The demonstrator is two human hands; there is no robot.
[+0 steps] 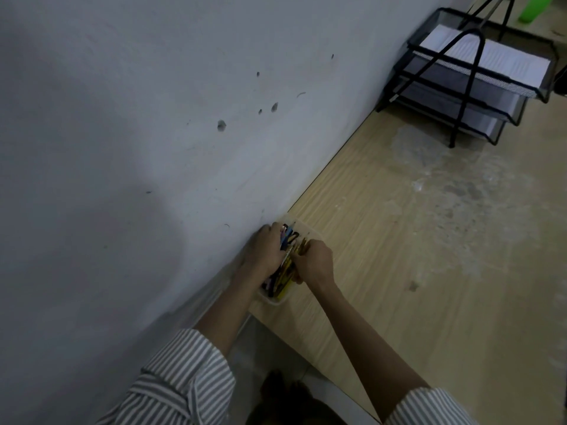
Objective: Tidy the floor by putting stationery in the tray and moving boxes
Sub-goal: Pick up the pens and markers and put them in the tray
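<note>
Translucent plastic tray [274,299] on wood counter [383,240] against wall [122,118]. Left hand [264,251] and right hand [314,262] fingers clamped on pens [287,268] inside tray.

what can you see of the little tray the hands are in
The tray is small, shallow and looks like clear or whitish plastic with rounded corners. It sits on the wooden surface right against the wall, near the surface's edge. It is packed with stationery: yellow, blue and black pens or similar, too blurred to name. The left hand and right hand both rest in it, covering most of its rim.
</note>
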